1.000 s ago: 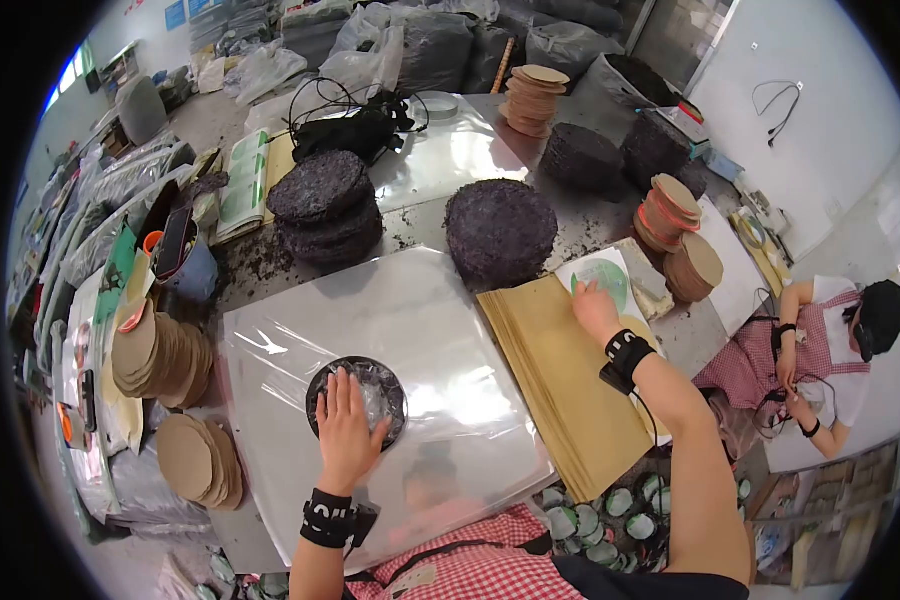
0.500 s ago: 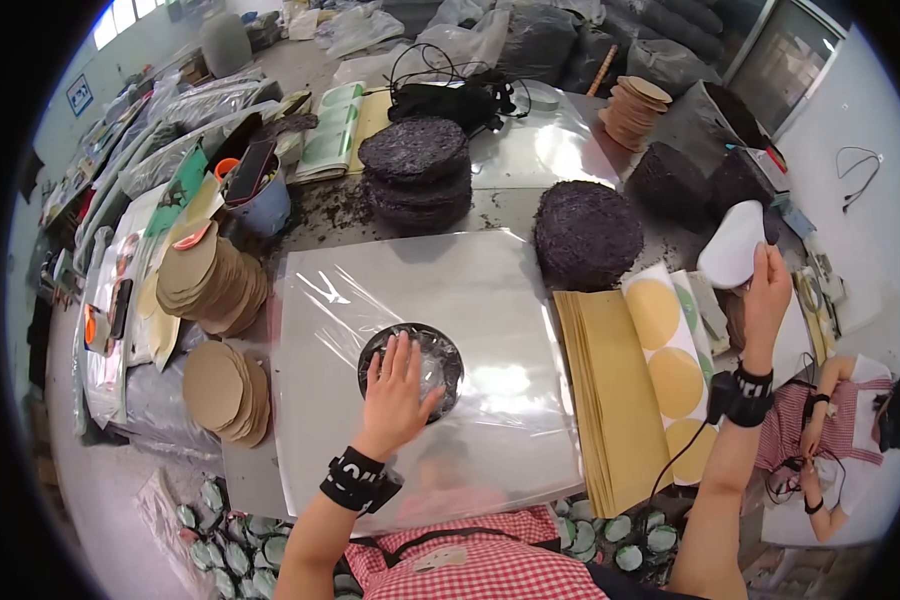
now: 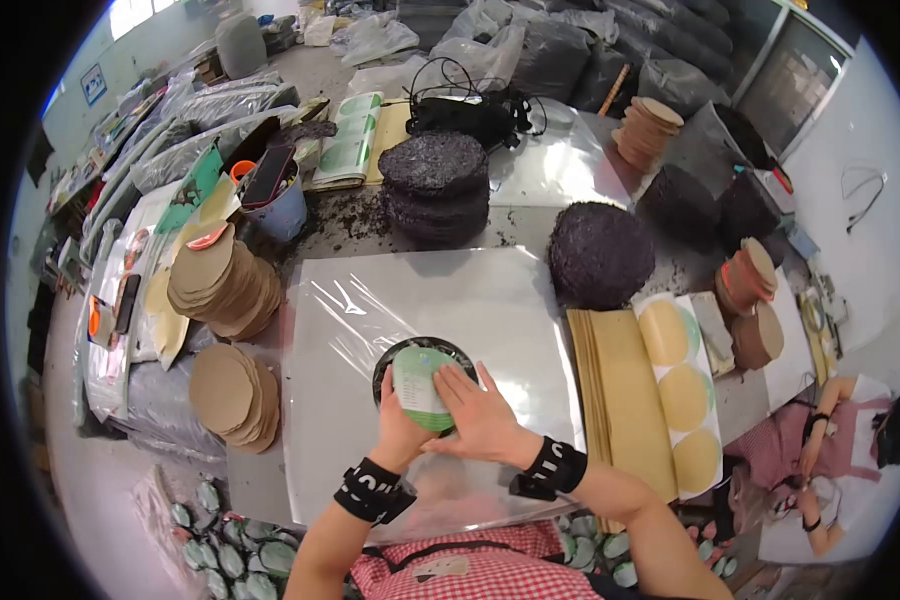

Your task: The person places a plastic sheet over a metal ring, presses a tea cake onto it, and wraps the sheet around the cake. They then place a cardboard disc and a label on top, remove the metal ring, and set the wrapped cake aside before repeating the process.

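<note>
A round green label (image 3: 417, 385) with white printing lies over a black round dish-like form (image 3: 467, 357) under clear film. My left hand (image 3: 402, 432) grips the label's left lower edge, with some fingers hidden beneath or beside it. My right hand (image 3: 482, 415) rests on the label's right side, its fingers stretched out and the thumb apart. Beneath them, a transparent plastic sheet (image 3: 340, 440) covers the work surface, and wrinkled film (image 3: 355, 325) runs off from the black form.
Brown round card stacks stand left (image 3: 235, 400) and right (image 3: 745, 275). Dark fibrous cakes (image 3: 435, 190) are piled behind the sheet, with another pile (image 3: 602, 255) beside them. Yellow paper (image 3: 620, 400) and a sticker strip (image 3: 682, 385) lie right. A person (image 3: 850, 430) works at far right.
My right hand has come from the far right to the black form, bringing the round label, now green side up. My left hand has shifted from lying flat there to the label's edge.
</note>
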Available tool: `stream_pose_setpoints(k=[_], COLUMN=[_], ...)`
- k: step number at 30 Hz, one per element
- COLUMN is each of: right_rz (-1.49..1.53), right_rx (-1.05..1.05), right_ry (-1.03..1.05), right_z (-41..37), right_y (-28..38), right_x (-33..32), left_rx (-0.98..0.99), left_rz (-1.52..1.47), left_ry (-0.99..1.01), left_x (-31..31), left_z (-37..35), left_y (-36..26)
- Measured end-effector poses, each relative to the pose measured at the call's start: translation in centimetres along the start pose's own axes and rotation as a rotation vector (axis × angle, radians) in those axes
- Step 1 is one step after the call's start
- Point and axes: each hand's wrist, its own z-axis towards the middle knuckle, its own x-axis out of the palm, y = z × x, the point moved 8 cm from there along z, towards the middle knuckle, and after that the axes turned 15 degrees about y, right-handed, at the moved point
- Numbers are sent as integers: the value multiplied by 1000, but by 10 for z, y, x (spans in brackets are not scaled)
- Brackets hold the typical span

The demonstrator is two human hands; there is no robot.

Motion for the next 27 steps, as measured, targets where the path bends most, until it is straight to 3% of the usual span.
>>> stream_pose_setpoints(k=[3,5,6,7,8,10,12,13,16,19,20,23,24,27], right_rz=[348,728,851,972,725,280,-46,-28,-19,-69,41,596,424,886], right_rx=[-155,-111,-106,-104,-196,-146,-75,-70,-63,-94,-179,-76,-23,215], right_ry=[-66,-10,-21,-26,-97,-11,41,50,64,21,-94,-285,-438,-58], right_z=[23,43,47,53,57,57,56,56,59,59,55,36,26,27], right_y=[-5,-25,-30,-36,-31,-16,5,7,9,-7,-10,-42,-41,-49], right_x=[-16,4,10,21,20,35,34,34,33,59,45,13,-7,34], left_rx=[-23,14,4,-8,-19,-21,-316,-464,-488,-179,-180,-179,-162,-205], left_rz=[-150,299,232,20,-196,-602,-400,-300,-81,246,271,309,290,232], left_ry=[-49,-23,42,-16,-80,-257,-238,-222,-127,-166,-138,-118,-124,-71], left_x=[19,11,11,-7,-29,-51,-55,-51,-44,-56,-51,-44,-42,-33], left_z=[-6,-2,-1,-3,-4,-23,-50,-63,-56,-40,-41,-41,-45,-59], left_y=[16,3,5,6,2,20,62,74,41,-40,-59,-87,-90,-94])
